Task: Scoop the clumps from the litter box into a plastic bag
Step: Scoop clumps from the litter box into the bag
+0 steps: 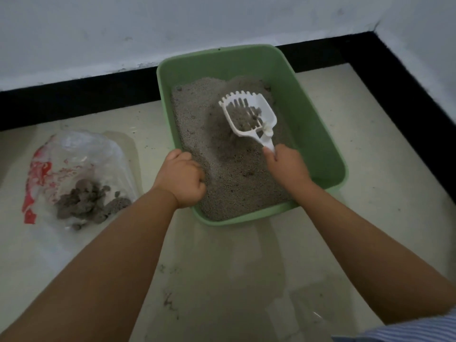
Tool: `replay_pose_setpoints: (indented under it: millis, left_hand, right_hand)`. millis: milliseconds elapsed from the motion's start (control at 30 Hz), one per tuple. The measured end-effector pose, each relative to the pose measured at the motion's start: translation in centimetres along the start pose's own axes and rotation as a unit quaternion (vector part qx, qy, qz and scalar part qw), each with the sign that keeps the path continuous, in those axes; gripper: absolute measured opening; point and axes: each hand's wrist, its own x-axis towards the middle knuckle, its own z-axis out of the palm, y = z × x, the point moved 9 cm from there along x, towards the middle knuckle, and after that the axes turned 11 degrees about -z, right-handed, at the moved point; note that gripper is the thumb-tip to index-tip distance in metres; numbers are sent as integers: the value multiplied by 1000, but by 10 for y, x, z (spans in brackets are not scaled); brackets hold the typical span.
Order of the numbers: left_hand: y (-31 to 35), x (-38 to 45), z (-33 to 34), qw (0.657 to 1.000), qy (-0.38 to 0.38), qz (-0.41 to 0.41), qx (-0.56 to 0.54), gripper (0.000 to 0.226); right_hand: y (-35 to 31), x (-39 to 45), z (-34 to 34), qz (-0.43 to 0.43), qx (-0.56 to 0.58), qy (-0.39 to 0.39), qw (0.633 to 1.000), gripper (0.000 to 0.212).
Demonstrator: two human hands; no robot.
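Note:
A green litter box (318, 124) full of grey litter sits on the floor against the wall. My right hand (287, 164) grips the handle of a white slotted scoop (249, 114), which is raised above the litter with a few small clumps in it while loose litter falls through. My left hand (182, 177) holds the box's near-left rim, fingers curled over it. To the left lies a clear plastic bag (81, 169) with red print, open on the floor. A pile of grey clumps (86, 201) rests in it.
The box stands on a pale glossy floor (246, 280) beside a white wall with a black baseboard (81, 102) that turns a corner at the right. Dark litter specks dot the floor near my left forearm.

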Motion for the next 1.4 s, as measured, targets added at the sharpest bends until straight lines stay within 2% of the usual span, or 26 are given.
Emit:
replay_pose_setpoints:
  millis: [67,100,200,233,400,533,667,767,867,967,1067,1167,1267,1400]
  left_hand:
    - [0,-2,5,999,-35,-8,-16,74]
    - [3,-5,3,999,-24,-2,-25,68]
    - [8,-16,-15,993,101,31,-55,38]
    - [8,-21,-16,991,118,32,-62,34]
    - [16,-39,-11,987,106,79,-90,28]
    - [1,-56,-12,979,95,61,-169,29]
    - [-46,-73,-15,981,133,-29,-138,40]
    - [-107,-93,-23,965,142,-199,-96,48]
    - [-171,-124,-24,903,77,-409,-104,58]
    - [-212,-151,-17,837,26,-520,-167,61]
    - [-230,-165,-1,806,-10,-553,-209,48]
    - [-238,-171,1,793,11,-558,-246,33]
    - [-239,-174,-1,790,34,-555,-257,30]
    - [-240,-180,0,788,52,-558,-256,31]
  right_hand:
    - [-6,-9,3,-6,-13,-22,1000,31]
    - [-9,-12,4,-8,-12,-26,1000,29]
    - [-16,-19,5,-14,-27,-38,999,30]
    - [-16,-20,7,-14,-32,-45,998,30]
    - [-15,-28,7,-5,-46,-39,998,32]
    - [-19,-31,5,-3,-49,-40,998,32]
    - [-29,-34,-2,-22,-66,-17,997,33]
    - [-45,-33,-2,-37,-63,-14,997,38]
    - [-77,-33,5,-71,-61,-38,995,43]
    - [-130,-38,23,-148,-73,-76,983,31]
    - [-183,-43,58,-206,-137,-143,958,34]
    - [-222,-46,90,-237,-181,-179,938,28]
    - [-249,-51,109,-280,-221,-181,917,26]
    - [-256,-52,107,-300,-237,-155,911,28]
